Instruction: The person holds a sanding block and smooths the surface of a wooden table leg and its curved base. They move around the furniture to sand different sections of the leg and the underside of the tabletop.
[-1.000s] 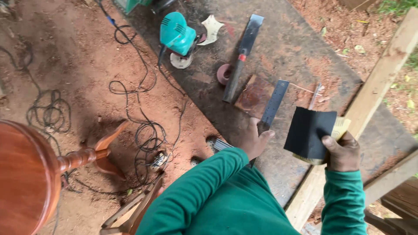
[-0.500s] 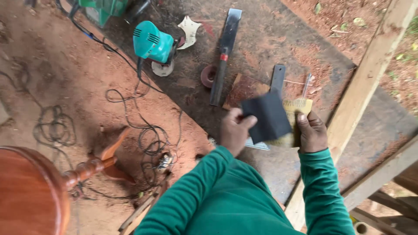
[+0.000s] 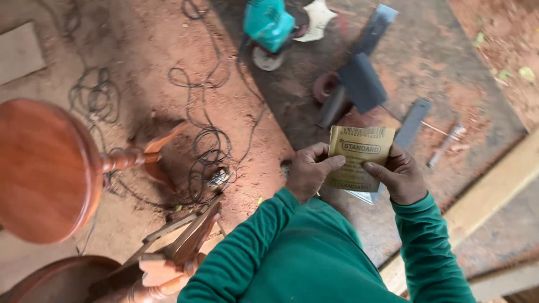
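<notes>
Both my hands grip one sandpaper sheet (image 3: 357,157) in front of my chest, its tan printed backing facing me. My left hand (image 3: 307,173) pinches the left edge with thumb on top. My right hand (image 3: 402,178) holds the right edge. The sheet's upper part (image 3: 362,83) bends away and shows its dark abrasive side. A pale metal edge (image 3: 362,197) sticks out under the sheet between my hands; I cannot tell which hand carries it. Green sleeves cover both arms.
On the dark board (image 3: 449,73) lie a teal power tool (image 3: 268,22), a long flat blade (image 3: 375,27), a flat metal bar (image 3: 413,122) and a small roll (image 3: 325,87). Black cables (image 3: 208,146) loop over red dirt. A round wooden stool (image 3: 45,168) lies left; a plank (image 3: 494,205) right.
The sandpaper turned from its dark side to its tan backing. My left hand joined the right on the sheet. The view swung left, bringing the stool closer to the middle.
</notes>
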